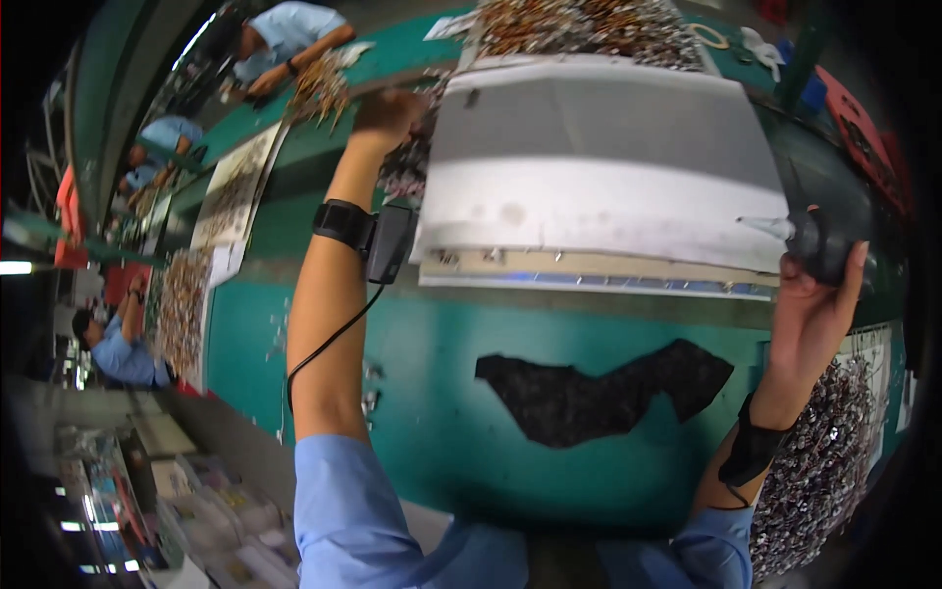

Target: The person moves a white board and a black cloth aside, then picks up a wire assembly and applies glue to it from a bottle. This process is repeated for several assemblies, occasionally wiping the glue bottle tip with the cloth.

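Note:
My right hand (810, 294) is closed around a dark squeeze bottle (826, 243) whose thin pale nozzle (765, 227) points left. The nozzle tip is over the right side of a large white and grey sheet or board (599, 196). Beyond the sheet's left edge my left hand (388, 116) reaches out, smeared by motion, so its fingers cannot be made out. It is nearest to a heap of small shiny parts (404, 175) beside the sheet. A ragged piece of black cloth (579, 398) lies on the green tabletop (422, 393) between my forearms.
Many small metallic pieces (819, 471) fill a board at the right, and brownish ones (589, 29) lie behind the sheet. A green post (800, 69) stands at the far right. Co-workers in blue (294, 34) sit along the left. Clear plastic bins (211, 510) stand lower left.

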{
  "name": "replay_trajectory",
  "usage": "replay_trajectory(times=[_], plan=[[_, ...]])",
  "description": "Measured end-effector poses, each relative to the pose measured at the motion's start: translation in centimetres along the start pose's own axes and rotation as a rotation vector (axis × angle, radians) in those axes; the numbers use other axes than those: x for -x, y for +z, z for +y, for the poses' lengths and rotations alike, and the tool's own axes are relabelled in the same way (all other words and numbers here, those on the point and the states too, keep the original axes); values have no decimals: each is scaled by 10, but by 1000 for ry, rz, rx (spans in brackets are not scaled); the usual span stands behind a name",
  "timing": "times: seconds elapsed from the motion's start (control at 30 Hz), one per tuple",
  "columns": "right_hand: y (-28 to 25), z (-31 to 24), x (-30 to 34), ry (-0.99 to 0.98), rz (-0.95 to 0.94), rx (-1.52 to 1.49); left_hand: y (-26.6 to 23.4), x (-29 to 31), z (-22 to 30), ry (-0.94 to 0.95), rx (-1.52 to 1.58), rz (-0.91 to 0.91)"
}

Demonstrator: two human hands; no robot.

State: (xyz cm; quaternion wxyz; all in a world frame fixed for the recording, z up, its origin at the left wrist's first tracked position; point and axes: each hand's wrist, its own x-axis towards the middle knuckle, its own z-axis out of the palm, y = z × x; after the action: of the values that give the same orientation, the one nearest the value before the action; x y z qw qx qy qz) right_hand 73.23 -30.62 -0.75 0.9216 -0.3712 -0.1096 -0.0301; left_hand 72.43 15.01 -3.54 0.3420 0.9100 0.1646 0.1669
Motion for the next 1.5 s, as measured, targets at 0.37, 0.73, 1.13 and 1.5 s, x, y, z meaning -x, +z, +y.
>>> replay_trajectory(times=[0.37, 0.73, 1.13, 1.5], plan=[[9, 7, 19, 219, -399, -42, -69, 313, -17, -243, -269, 242], [26, 10, 40, 204, -289, 33, 10, 335, -13, -174, -666, 483], [53, 27, 86, 179, -436, -18, 23, 309, 100, -150, 935, 458], [71, 61, 127, -54, -474, 478, 63, 304, 99, -145, 1204, 299]])
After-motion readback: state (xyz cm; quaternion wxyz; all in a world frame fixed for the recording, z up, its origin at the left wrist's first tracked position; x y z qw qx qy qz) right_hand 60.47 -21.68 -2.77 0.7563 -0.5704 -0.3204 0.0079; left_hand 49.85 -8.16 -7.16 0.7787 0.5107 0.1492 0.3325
